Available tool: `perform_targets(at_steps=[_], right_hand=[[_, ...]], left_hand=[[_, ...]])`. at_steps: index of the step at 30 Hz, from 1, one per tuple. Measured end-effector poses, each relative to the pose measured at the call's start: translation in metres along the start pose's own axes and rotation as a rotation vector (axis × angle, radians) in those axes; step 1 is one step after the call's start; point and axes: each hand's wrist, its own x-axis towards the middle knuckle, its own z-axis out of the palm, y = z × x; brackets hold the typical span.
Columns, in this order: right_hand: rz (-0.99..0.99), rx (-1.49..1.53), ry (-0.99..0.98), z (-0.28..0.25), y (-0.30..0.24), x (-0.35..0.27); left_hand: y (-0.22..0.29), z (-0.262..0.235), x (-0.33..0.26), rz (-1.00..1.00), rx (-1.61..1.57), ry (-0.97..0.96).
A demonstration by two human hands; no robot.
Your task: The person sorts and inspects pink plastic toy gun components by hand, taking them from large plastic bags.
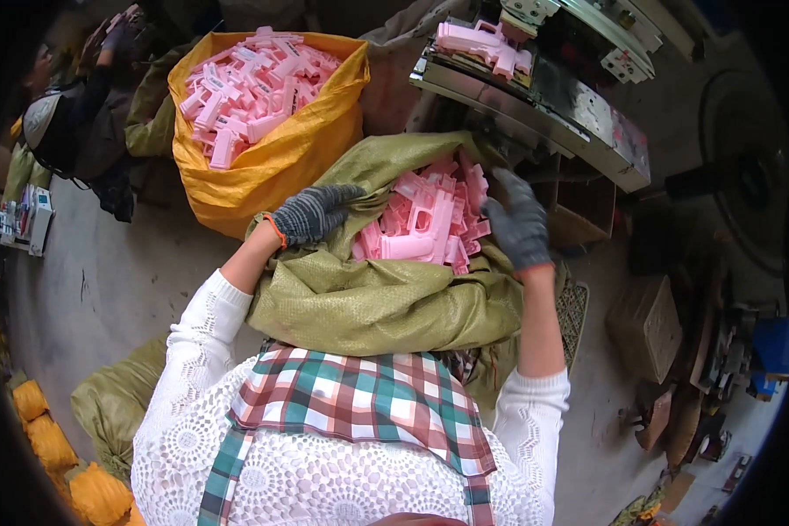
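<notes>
A green woven sack (368, 302) stands open in front of me, full of pink plastic toy gun parts (425, 223). My left hand (311, 215), in a dark grey knit glove with an orange cuff, has its fingers closed on the sack's left rim. On the opposite side, my right hand (519, 223), gloved alike, is beside the pink parts at the right rim. Its thumb and fingers are apart, a little smeared by motion, and nothing shows between them.
Behind on the left, a yellow woven sack (267, 188) brims with similar pink pieces. A machine (535, 114) at the back right carries a pink toy gun part (486, 46). Cartons (644, 329) stand right; another person (79, 131) is far left. Another green sack (123, 399) lies left.
</notes>
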Motion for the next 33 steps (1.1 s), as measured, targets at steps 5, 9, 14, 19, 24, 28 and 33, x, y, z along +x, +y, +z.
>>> perform_targets(at_steps=[5,9,14,19,24,28,33], right_hand=[[-0.163,-0.195,-0.079,0.044,0.037,0.018],[-0.084,-0.136,-0.144,-0.007,-0.011,0.003],[-0.137,-0.041,0.043,-0.074,-0.038,-0.015],[-0.218,0.31,0.14,-0.084,-0.067,0.001],[-0.107,0.631,0.162,-0.117,-0.054,0.007],[-0.047,0.677,0.28,-0.124,-0.047,0.017],[-0.176,0.499,0.386,-0.116,-0.041,0.062]], left_hand=[[0.001,-0.002,0.003,-0.006,0.188,-0.078],[0.033,-0.038,-0.001,-0.089,0.298,-0.076],[0.087,-0.045,0.043,0.323,0.005,0.238],[0.125,-0.029,0.112,0.746,-0.096,0.705],[0.177,-0.105,0.171,0.411,0.608,0.57],[0.191,-0.121,0.168,0.325,0.832,0.269],[0.129,-0.105,0.137,0.471,0.992,0.781]])
